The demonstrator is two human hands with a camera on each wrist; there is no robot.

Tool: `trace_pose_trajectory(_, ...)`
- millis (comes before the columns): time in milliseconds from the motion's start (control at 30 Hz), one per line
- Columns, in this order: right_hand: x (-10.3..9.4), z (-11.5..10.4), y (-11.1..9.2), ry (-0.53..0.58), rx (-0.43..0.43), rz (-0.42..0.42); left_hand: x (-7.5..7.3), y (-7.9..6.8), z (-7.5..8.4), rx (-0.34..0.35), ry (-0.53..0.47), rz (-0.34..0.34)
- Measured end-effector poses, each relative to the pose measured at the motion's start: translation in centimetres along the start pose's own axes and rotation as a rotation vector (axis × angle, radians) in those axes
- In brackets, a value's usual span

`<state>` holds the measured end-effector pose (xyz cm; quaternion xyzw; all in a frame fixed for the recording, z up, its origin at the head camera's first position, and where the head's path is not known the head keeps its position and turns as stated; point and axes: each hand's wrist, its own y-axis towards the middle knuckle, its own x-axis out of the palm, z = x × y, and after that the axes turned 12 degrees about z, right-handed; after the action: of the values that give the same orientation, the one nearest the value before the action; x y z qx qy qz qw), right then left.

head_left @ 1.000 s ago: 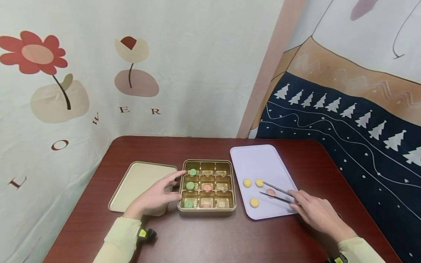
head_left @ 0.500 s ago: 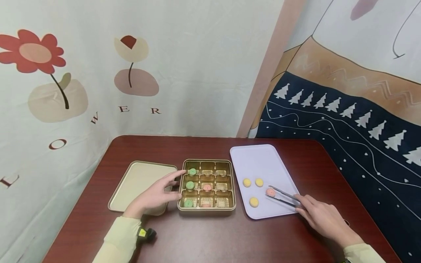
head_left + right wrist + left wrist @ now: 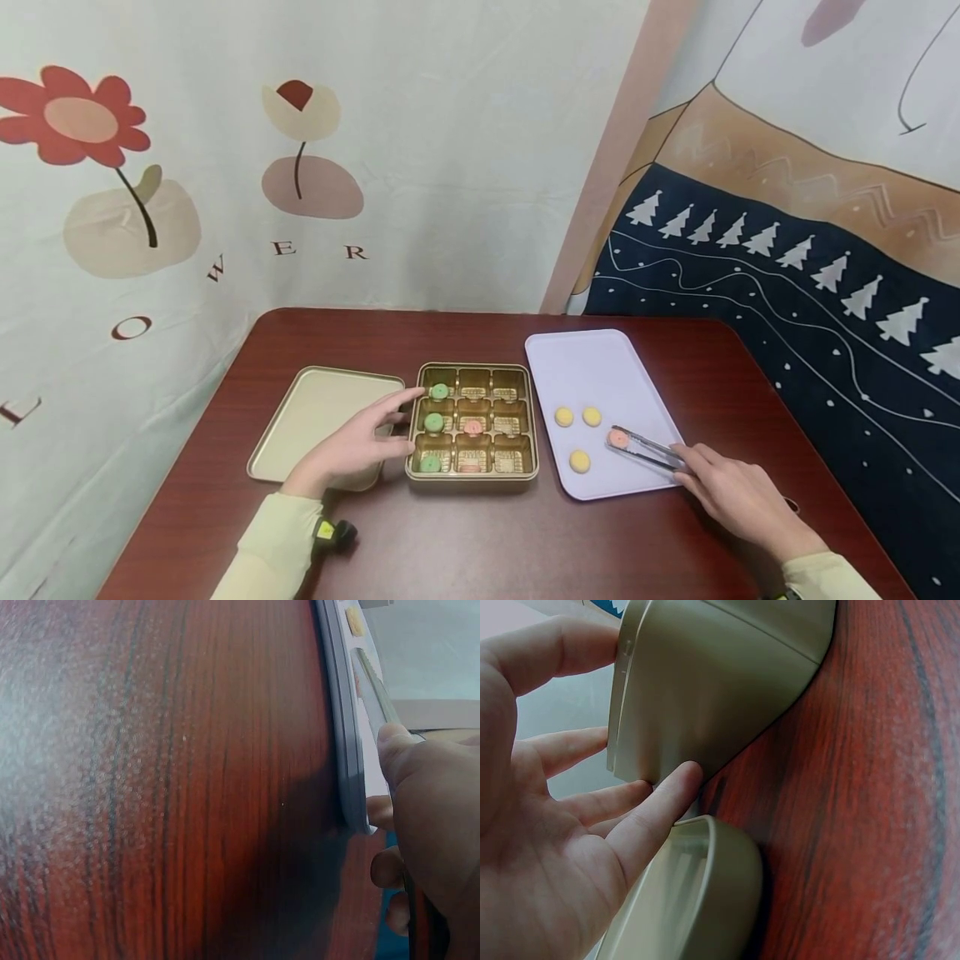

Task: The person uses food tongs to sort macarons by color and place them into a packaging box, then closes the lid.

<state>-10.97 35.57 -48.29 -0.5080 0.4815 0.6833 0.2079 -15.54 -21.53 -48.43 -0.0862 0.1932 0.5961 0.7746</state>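
Note:
My left hand (image 3: 384,430) lies open against the left wall of a gold box (image 3: 474,477) with nine compartments; its straight fingers (image 3: 660,796) touch the wall (image 3: 705,690). Three green sweets (image 3: 432,422) fill the box's left column and a pink one (image 3: 472,427) sits in the centre cell. My right hand (image 3: 688,463) grips metal tongs (image 3: 647,450), thumb (image 3: 401,746) on top. The tong tips are closed around a pink sweet (image 3: 617,437) on the white tray (image 3: 592,367). Three yellow sweets (image 3: 578,460) lie on the tray beside it.
The gold lid (image 3: 318,417) lies upturned left of the box, under my left wrist. All stand on a dark red wooden table (image 3: 487,542). Printed cloth hangs close behind and to the right. The tray's far half is bare.
The tongs were spread either side of the pink sweet; they have closed onto it. My right hand drew slightly back towards me. The left hand has not moved.

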Motion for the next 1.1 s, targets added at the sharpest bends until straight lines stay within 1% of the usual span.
trace_pose_trajectory(133,0.06,-0.01,0.04,0.0,-0.001,0.004,-0.04,0.05,-0.04,0.005,0.005,-0.004)
trace_pose_trajectory(367,0.41,-0.02,-0.03,0.002,-0.018,0.039,-0.02,0.05,0.01,0.004,0.005,-0.002)
trace_pose_trajectory(567,0.66,-0.08,-0.03,0.001,-0.016,0.04,-0.01,0.05,0.2,0.015,0.006,-0.005)
trace_pose_trajectory(833,0.79,-0.2,0.06,0.012,-0.043,0.07,-0.02,0.12,0.21,0.011,0.011,-0.007)
trace_pose_trajectory(1100,0.75,-0.32,0.2,0.006,-0.032,0.055,-0.02,-0.04,0.41,0.027,0.009,-0.003)
